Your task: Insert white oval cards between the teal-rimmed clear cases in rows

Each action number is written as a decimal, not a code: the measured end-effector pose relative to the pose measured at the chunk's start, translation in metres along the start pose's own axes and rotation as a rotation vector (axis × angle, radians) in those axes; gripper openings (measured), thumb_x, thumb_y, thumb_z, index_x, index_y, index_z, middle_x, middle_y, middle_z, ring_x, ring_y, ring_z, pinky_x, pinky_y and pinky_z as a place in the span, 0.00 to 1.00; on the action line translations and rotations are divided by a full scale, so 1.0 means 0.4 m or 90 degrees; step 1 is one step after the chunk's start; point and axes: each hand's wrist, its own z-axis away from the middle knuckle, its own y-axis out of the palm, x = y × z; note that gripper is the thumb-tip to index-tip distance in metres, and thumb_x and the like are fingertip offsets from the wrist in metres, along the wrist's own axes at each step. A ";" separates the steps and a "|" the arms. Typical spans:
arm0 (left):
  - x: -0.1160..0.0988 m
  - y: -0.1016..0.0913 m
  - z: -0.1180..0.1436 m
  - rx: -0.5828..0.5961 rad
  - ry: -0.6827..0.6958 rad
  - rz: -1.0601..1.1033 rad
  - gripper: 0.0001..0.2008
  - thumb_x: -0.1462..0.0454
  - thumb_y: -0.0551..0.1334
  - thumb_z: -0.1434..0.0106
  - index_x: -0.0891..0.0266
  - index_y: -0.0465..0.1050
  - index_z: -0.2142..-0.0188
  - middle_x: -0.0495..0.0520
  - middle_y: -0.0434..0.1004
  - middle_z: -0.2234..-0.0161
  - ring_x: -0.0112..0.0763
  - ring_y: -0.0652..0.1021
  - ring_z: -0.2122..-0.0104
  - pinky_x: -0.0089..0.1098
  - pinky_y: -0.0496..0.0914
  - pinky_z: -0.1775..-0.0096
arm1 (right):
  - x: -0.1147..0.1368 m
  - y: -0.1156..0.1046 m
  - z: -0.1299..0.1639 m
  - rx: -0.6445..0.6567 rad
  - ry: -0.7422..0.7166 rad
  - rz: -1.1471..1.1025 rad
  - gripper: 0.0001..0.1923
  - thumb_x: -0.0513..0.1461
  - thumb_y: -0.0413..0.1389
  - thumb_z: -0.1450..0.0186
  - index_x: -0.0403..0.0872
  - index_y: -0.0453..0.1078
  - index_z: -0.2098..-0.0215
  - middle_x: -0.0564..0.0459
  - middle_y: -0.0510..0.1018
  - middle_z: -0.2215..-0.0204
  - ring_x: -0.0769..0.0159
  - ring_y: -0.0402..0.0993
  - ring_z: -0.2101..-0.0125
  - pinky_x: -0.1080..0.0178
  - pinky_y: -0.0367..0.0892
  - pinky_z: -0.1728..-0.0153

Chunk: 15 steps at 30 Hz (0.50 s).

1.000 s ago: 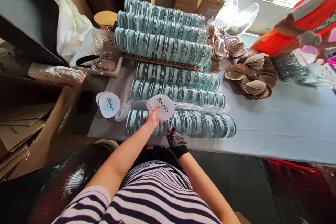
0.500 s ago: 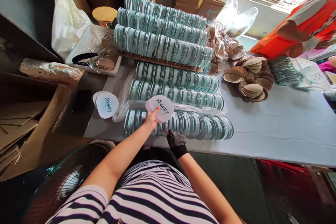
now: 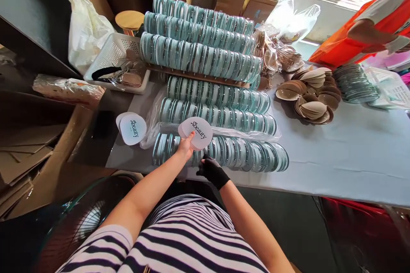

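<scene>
My left hand (image 3: 185, 147) is bare and closed on a small stack of rounded white cards (image 3: 200, 134) printed with the word "beauty". It holds them over the front row of round glass discs (image 3: 246, 153), thumb on top. My right hand (image 3: 213, 171) wears a black glove and is at the near side of that row, its fingers curled. Whatever may be between those fingers cannot be made out. More printed white cards (image 3: 133, 130) lie on the table at the left. Clear plastic film (image 3: 150, 136) lies under and behind the front row.
Further rows of glass discs (image 3: 201, 59) stand behind on the grey table (image 3: 352, 158). Brown oval pieces (image 3: 312, 98) are heaped at the right. A white basket (image 3: 109, 62) stands at the back left. A person in orange (image 3: 349, 34) is at the far right. A fan (image 3: 86, 222) sits below left.
My gloved right hand has turned and its fingers have curled in at the near side of the front row. My left hand keeps its cards in about the same place.
</scene>
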 end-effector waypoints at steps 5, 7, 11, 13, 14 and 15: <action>0.022 0.010 0.000 -0.013 0.041 0.006 0.18 0.68 0.70 0.46 0.62 0.74 0.55 0.57 0.82 0.62 0.39 0.80 0.57 0.42 0.72 0.49 | 0.009 -0.006 0.005 0.077 0.002 -0.293 0.21 0.52 0.37 0.30 0.50 0.54 0.74 0.61 0.60 0.82 0.74 0.53 0.85 0.67 0.65 0.77; 0.023 0.013 -0.003 -0.016 0.040 0.012 0.17 0.68 0.69 0.46 0.63 0.74 0.55 0.57 0.82 0.62 0.39 0.80 0.58 0.41 0.72 0.50 | 0.011 -0.017 -0.005 0.117 0.082 -0.379 0.19 0.53 0.44 0.32 0.50 0.56 0.73 0.63 0.59 0.84 0.74 0.53 0.86 0.66 0.66 0.78; 0.022 0.020 -0.011 -0.031 0.051 0.029 0.17 0.66 0.69 0.45 0.62 0.74 0.55 0.57 0.82 0.60 0.39 0.80 0.58 0.41 0.73 0.52 | 0.033 -0.049 -0.026 0.140 0.165 -0.348 0.11 0.46 0.55 0.35 0.48 0.63 0.69 0.64 0.60 0.87 0.71 0.59 0.86 0.62 0.70 0.78; 0.022 0.028 -0.014 -0.039 0.059 0.034 0.17 0.66 0.70 0.46 0.62 0.74 0.55 0.57 0.82 0.60 0.40 0.80 0.56 0.41 0.73 0.52 | 0.047 -0.057 -0.019 0.118 0.119 -0.390 0.13 0.47 0.50 0.32 0.47 0.64 0.69 0.61 0.65 0.84 0.73 0.60 0.86 0.64 0.70 0.75; 0.023 0.032 -0.016 -0.045 0.064 0.032 0.17 0.66 0.70 0.46 0.62 0.75 0.56 0.58 0.82 0.60 0.40 0.80 0.56 0.41 0.73 0.52 | 0.051 -0.058 -0.009 0.105 0.089 -0.413 0.15 0.47 0.46 0.31 0.47 0.65 0.69 0.60 0.68 0.82 0.74 0.61 0.85 0.65 0.70 0.74; 0.023 0.037 -0.017 -0.050 0.071 0.028 0.16 0.66 0.70 0.46 0.62 0.75 0.57 0.58 0.82 0.59 0.40 0.80 0.56 0.41 0.73 0.52 | 0.054 -0.058 0.004 0.092 0.052 -0.412 0.15 0.47 0.45 0.30 0.47 0.66 0.68 0.58 0.71 0.80 0.74 0.63 0.84 0.66 0.70 0.73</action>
